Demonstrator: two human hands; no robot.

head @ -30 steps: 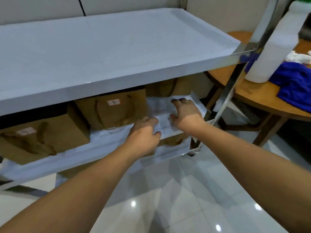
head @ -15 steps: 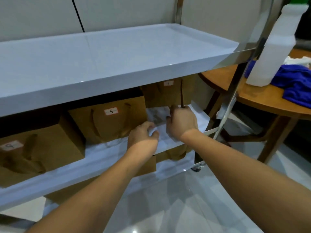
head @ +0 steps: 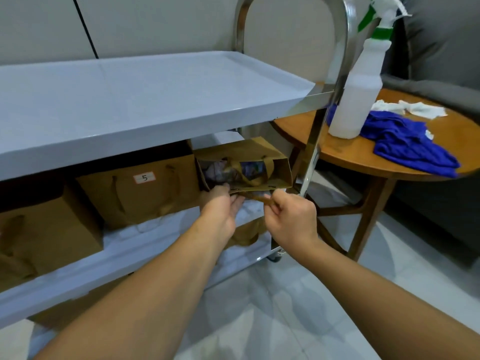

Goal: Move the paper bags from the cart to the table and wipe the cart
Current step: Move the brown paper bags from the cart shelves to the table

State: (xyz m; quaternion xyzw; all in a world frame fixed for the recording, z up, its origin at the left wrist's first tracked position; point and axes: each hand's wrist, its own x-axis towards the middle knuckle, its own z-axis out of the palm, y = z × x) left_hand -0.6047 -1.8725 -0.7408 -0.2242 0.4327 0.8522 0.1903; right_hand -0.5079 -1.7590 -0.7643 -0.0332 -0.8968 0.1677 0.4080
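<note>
Round desk (head: 345,162) by the cart (head: 155,110) has no bags yet (just spray bottle (head: 355,81), cloths). Right hand (head: 292,219) pinches tipped bag's (head: 246,165) handle on mid shelf; left hand (head: 220,209) open under it. Bag 5 (head: 140,188) & others still shelved, wiping not started.

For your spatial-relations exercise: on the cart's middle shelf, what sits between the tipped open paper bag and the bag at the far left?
In the head view, the paper bag labelled 5 stands between the tipped bag and the far-left bag.
</note>
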